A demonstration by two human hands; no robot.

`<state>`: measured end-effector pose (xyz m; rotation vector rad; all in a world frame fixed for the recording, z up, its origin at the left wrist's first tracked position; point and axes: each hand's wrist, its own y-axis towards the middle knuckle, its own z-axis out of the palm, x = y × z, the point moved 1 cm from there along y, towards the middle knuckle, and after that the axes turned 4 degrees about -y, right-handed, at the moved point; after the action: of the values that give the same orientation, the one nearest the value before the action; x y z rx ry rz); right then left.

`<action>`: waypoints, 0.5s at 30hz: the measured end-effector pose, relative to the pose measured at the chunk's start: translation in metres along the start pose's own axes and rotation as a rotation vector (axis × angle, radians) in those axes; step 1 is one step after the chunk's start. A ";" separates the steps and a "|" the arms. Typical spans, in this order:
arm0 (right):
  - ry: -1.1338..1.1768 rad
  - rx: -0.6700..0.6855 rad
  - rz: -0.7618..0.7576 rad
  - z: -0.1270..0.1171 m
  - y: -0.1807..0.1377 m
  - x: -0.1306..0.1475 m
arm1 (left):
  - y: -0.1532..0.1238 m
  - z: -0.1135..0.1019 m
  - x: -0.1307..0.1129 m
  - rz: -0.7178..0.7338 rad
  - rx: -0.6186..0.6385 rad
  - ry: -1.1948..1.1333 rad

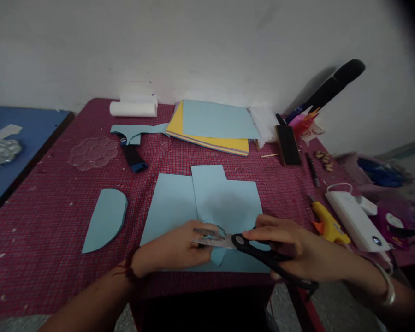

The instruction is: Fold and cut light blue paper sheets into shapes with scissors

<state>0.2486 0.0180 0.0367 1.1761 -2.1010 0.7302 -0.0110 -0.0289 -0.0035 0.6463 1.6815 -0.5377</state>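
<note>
My right hand is closed round the black handles of the scissors. Their blades, pointing left and slightly parted, lie across the fingers of my left hand. A small light blue craft-sheet piece is gripped in my left hand and shows beside the blades; its upper part is mostly hidden. Beneath both hands lies a large light blue sheet, with a narrower folded-looking blue sheet on top. To the left is a half-oval blue cutout.
Stacked blue and yellow sheets lie at the back, near a white roll. A box cutter lies partly under blue scraps. Rightward are a phone, a yellow glue gun, a white power strip and a marker.
</note>
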 end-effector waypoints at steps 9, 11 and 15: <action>0.077 0.031 0.051 0.009 -0.001 -0.009 | 0.002 0.007 0.008 -0.056 -0.036 -0.034; 0.069 0.021 0.049 0.009 -0.001 -0.008 | 0.003 0.008 0.010 -0.045 -0.034 -0.007; 0.059 -0.005 0.037 0.008 -0.001 -0.007 | 0.004 0.010 0.011 0.005 -0.043 -0.018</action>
<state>0.2504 0.0153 0.0264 1.1022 -2.0794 0.7670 -0.0030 -0.0311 -0.0158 0.6123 1.6704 -0.5011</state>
